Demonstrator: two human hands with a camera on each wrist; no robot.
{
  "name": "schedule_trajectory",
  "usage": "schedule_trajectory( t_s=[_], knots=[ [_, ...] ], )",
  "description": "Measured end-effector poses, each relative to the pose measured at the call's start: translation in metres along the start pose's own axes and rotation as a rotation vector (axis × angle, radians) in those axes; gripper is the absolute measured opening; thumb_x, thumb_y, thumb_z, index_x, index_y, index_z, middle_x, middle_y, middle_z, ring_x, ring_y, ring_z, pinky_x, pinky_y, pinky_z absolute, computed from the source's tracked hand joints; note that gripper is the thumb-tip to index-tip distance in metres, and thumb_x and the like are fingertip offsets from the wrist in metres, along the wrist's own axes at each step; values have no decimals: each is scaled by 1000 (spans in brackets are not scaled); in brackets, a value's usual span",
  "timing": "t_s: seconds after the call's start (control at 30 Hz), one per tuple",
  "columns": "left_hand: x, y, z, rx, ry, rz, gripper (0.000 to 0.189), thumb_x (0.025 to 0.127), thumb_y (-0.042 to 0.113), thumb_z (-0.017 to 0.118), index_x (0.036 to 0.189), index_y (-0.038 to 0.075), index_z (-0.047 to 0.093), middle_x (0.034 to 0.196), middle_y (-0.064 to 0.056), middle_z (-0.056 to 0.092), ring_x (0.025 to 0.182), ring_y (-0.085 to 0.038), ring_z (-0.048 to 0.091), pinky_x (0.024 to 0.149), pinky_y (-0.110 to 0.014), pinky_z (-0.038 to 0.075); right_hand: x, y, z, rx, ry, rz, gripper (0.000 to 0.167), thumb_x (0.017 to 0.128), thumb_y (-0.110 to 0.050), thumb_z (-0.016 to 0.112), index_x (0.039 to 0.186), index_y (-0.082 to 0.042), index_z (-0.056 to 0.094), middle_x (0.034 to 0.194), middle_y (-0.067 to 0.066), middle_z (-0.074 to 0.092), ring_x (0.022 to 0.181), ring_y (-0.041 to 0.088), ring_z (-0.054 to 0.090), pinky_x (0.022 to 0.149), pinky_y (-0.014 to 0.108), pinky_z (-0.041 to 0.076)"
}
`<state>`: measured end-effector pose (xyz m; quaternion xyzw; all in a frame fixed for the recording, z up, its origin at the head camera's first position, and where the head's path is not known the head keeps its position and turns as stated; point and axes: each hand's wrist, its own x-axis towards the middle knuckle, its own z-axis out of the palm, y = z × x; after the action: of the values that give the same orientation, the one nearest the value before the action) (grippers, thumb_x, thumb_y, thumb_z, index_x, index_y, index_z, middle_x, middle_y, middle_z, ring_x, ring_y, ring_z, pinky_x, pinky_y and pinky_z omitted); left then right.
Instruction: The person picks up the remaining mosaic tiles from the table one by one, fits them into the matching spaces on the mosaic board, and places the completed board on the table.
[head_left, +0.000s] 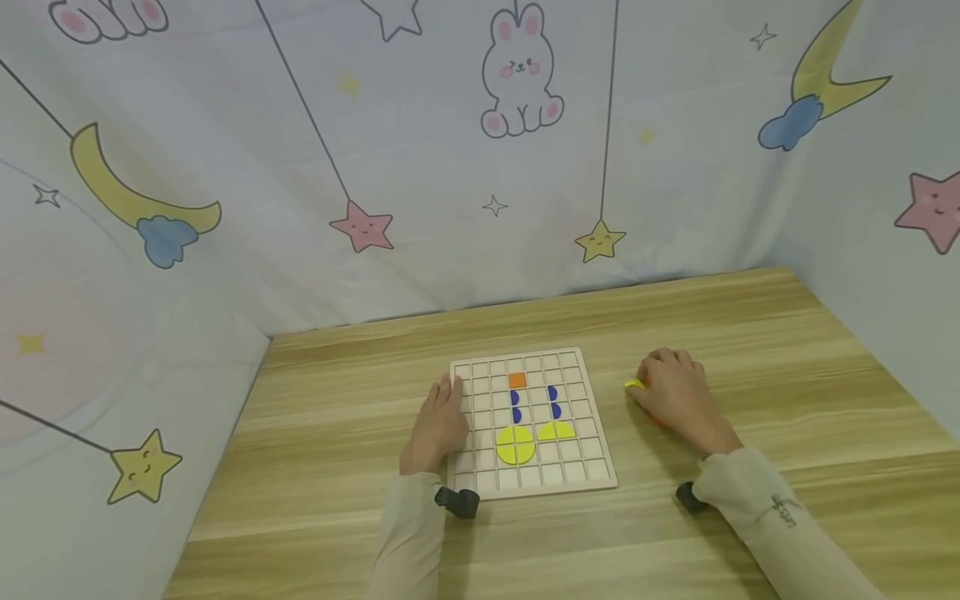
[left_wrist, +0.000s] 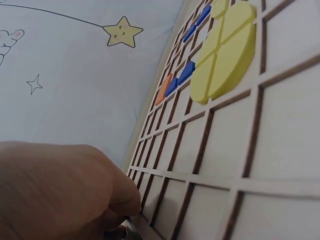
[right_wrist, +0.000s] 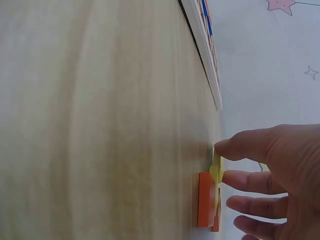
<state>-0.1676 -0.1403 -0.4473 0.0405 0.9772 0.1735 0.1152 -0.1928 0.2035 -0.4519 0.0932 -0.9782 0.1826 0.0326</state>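
Observation:
A pale grid board (head_left: 487,481) lies on the table. My left hand (head_left: 437,427) rests along its left edge, fingertips at the rim; in the left wrist view that hand (left_wrist: 65,190) hides part of the corner. Set in the board are an orange square (head_left: 517,380), several blue half-round pieces (head_left: 556,410), a yellow circle of quarter pieces (head_left: 515,445) and a yellow half circle (head_left: 557,431). Right of the board, my right hand (head_left: 678,400) pinches a yellow piece (right_wrist: 218,159) between thumb and index finger. Close below it are orange pieces (right_wrist: 205,200), mostly covered by the hand in the head view.
The wood-grain table (head_left: 330,492) meets a white cloth backdrop (head_left: 435,150) with printed stars, moons and a rabbit at the back and sides. A small black camera sits on each wrist, one (head_left: 459,502) by the board's lower left corner.

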Motion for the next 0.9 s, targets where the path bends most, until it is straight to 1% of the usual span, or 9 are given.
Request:
schedule_trajectory(
  t_s=[0.1, 0.27, 0.37, 0.4, 0.5, 0.6, 0.63, 0.8, 0.9],
  knots=[
    [0, 0, 0, 0, 3, 0, 58, 95, 7, 33, 151, -2, 20, 158, -24, 12, 147, -39, 12, 121, -46, 14, -2, -3, 0, 5, 12, -9, 24, 86, -28, 68, 92, -5, 66, 125, 25, 56, 119, 48, 43, 95, 63, 35],
    [-1, 1, 0, 1, 8, 12, 57, 94, 5, 33, 150, -4, 21, 157, -25, 13, 146, -40, 13, 121, -47, 15, -3, -7, 0, 10, 38, -20, 27, 87, -29, 66, 96, -4, 66, 123, 22, 57, 118, 46, 44, 96, 62, 35],
    [-1, 1, -1, -15, 21, 25, 58, 94, 4, 33, 149, -4, 21, 157, -26, 13, 146, -41, 13, 121, -48, 15, -3, -10, 0, 14, 48, -27, 27, 86, -29, 64, 96, -4, 66, 123, 20, 57, 119, 44, 44, 97, 62, 34],
    [0, -2, 3, -20, 36, 39, 59, 93, 5, 32, 150, -4, 19, 157, -27, 13, 146, -41, 13, 121, -48, 14, -3, -12, 0, 14, 48, -30, 27, 86, -29, 64, 96, -4, 66, 123, 19, 57, 120, 44, 44, 98, 62, 34],
    [1, -3, 4, -36, 43, 44, 59, 93, 5, 31, 150, -4, 18, 157, -27, 12, 146, -41, 12, 121, -48, 14, -4, -18, 0, 13, 50, -40, 27, 86, -30, 64, 96, -5, 66, 124, 18, 58, 121, 43, 43, 98, 62, 33],
    [1, -3, 3, -24, 32, 35, 59, 94, 6, 31, 150, -4, 18, 157, -27, 12, 146, -41, 11, 121, -48, 13, -6, -25, -1, 7, 59, -52, 27, 86, -30, 65, 95, -5, 66, 124, 18, 58, 120, 43, 43, 98, 61, 34],
    [0, 0, 0, -21, 15, 19, 58, 94, 5, 32, 150, -4, 20, 157, -26, 12, 146, -40, 12, 121, -48, 14, -6, -27, -1, 5, 62, -54, 27, 86, -30, 65, 95, -5, 66, 124, 18, 58, 121, 43, 43, 99, 61, 34],
    [2, 0, 1, 7, -4, 6, 57, 95, 6, 32, 150, -3, 19, 158, -25, 12, 147, -39, 12, 121, -47, 14, -8, -37, -1, 0, 72, -61, 28, 85, -32, 67, 93, -6, 66, 124, 18, 58, 121, 42, 44, 100, 60, 34],
    [1, 0, 0, -12, 1, 7, 58, 95, 6, 32, 150, -4, 19, 158, -25, 12, 147, -39, 12, 121, -47, 14, -10, -42, -1, -2, 80, -68, 28, 84, -33, 68, 91, -6, 67, 124, 17, 58, 121, 41, 45, 99, 59, 35]
  ],
)
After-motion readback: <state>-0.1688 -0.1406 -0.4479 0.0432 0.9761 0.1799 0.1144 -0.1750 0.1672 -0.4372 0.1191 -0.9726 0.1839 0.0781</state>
